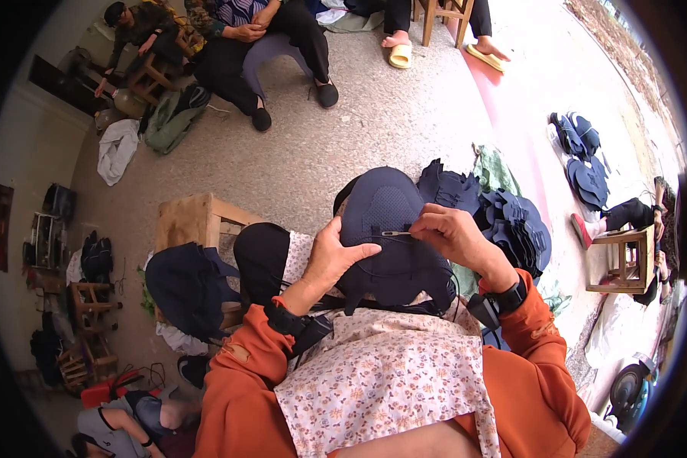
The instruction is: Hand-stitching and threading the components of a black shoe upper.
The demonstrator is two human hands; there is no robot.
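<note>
A navy fabric piece [393,278], shaped like a shoe upper with a mesh panel at its far end, lies across my lap. My left hand [327,256] grips its left edge, thumb flat on top and fingers underneath. Between the thumb and fingers of my right hand [459,240] is a slim metal needle [394,233], pointing left over the mesh panel's near edge. Dark thread loops across the fabric below the needle. Whether the tip has entered the cloth I cannot tell. Under the piece spreads a floral apron [382,374].
More navy pieces [191,286] rest on a wooden stool [185,221] to my left. Stacked navy pieces [515,229] stand close by my right, next to a green sack [496,168]. People sit opposite and at both sides. Another wooden stool [622,259] stands far right.
</note>
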